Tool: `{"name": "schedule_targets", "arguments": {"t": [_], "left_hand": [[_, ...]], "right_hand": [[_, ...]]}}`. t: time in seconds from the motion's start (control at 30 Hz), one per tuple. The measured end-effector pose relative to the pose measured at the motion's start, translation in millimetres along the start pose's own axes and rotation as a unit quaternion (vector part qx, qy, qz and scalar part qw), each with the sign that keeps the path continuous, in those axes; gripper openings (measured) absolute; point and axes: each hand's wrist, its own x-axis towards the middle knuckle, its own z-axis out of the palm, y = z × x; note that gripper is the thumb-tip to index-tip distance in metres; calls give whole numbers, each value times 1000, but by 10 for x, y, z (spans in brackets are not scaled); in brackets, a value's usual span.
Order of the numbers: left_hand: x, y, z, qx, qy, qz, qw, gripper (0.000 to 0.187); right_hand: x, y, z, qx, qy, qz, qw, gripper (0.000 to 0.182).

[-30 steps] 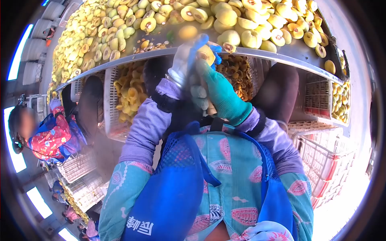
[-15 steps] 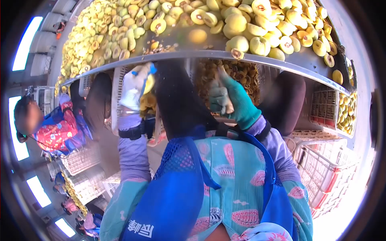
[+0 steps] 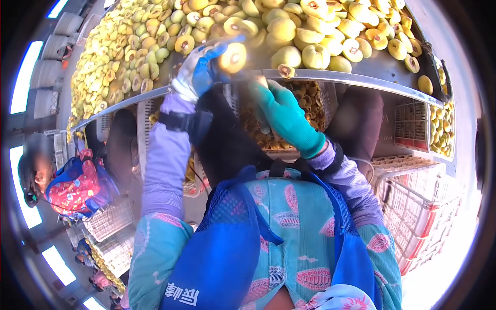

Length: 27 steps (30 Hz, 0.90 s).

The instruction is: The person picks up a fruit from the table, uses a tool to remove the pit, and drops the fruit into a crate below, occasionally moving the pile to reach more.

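Observation:
My left hand [image 3: 204, 70], in a white and blue glove, reaches over the metal table edge. Its fingers are round a yellow fruit half [image 3: 232, 58] whose cut face shows a brown centre. Just to the right, my right hand [image 3: 281, 111], in a green glove with bare fingertips, is closed near the table rim [image 3: 351, 78]. Blur hides whatever its fingers may hold. Many cut yellow-green fruit halves [image 3: 281, 29] lie on the table beyond both hands.
Below the rim stands a crate of fruit pieces [image 3: 312, 106]. White and red crates [image 3: 413, 212] are stacked at the right, beside a crate of fruit [image 3: 442, 132]. At the left sits a co-worker in red patterned clothing [image 3: 72, 191] near more crates [image 3: 108, 222].
My left hand has moved up and right, from below the rim to over the table, with a fruit half in its fingers. My right hand has risen and shifted left toward the rim.

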Motion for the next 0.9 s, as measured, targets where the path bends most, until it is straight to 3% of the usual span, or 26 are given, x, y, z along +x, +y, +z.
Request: {"name": "schedule_targets", "arguments": {"t": [0.07,0.17,0.2,0.3,0.4,0.6,0.73,0.8,0.9], "left_hand": [[-144,-84,155,78,6,91,993,56],[-195,-251,301,25,45,105,993,62],[-190,-274,386,-49,54,84,994,69],[-215,-242,518,-89,71,74,991,66],[-151,-335,613,-135,175,123,967,41],[-205,-351,651,-128,198,104,966,32],[-243,-240,742,-122,196,112,967,38],[-276,-152,728,-147,142,80,976,42],[-199,-203,696,-164,92,48,981,47]], "right_hand": [[15,-82,58,-21,-30,12,999,40],[-22,-182,125,-16,-23,58,998,41],[-40,-185,142,-12,-9,68,998,41],[-70,-126,185,47,-6,66,997,44],[-100,-166,247,25,-6,87,996,48],[-127,-100,388,28,11,117,993,60],[-171,-143,398,95,-26,116,988,55],[-178,-59,382,124,-55,92,986,50],[-193,-116,335,363,-160,201,895,44]]}}
